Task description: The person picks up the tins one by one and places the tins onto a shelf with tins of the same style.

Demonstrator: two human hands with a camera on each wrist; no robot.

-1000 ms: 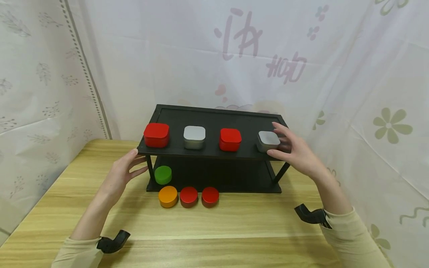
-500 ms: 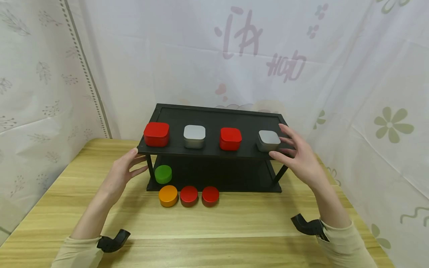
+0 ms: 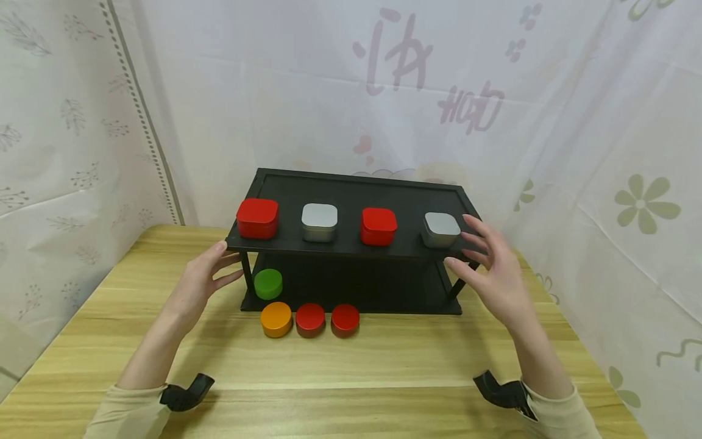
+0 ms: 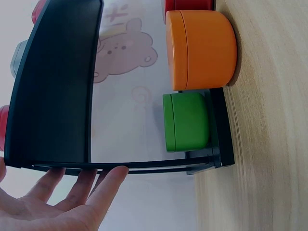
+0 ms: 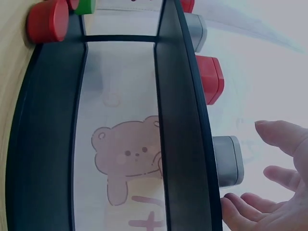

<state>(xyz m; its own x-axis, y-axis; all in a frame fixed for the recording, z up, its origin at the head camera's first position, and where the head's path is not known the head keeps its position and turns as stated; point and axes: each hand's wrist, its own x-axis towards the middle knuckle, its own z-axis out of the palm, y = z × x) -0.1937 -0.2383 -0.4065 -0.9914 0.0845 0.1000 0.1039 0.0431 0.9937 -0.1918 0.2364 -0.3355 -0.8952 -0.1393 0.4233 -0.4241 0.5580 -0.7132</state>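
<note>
A black two-tier shelf (image 3: 351,183) bears a row of square tins on its top board: a red tin (image 3: 258,218), a silver tin (image 3: 320,222), a smaller red tin (image 3: 378,227) and another silver tin (image 3: 442,230) at the right end. My left hand (image 3: 198,283) touches the shelf's left end, thumb at the top corner and fairly straight fingers against the side below. Beside the right-hand silver tin, my right hand (image 3: 496,277) is spread with nothing in it. In the right wrist view, its fingertips (image 5: 230,204) are close to the top board's edge.
On the lower tier's left end is a green round tin (image 3: 268,284). In front of the shelf, an orange round tin (image 3: 276,319) and two red round tins (image 3: 310,320) stand on the wooden table (image 3: 340,378). A patterned white cloth (image 3: 307,91) hangs behind.
My right hand has let go of the right-hand silver tin and drawn back right and toward me. My left hand stays at the shelf's corner, and the tins have not moved.
</note>
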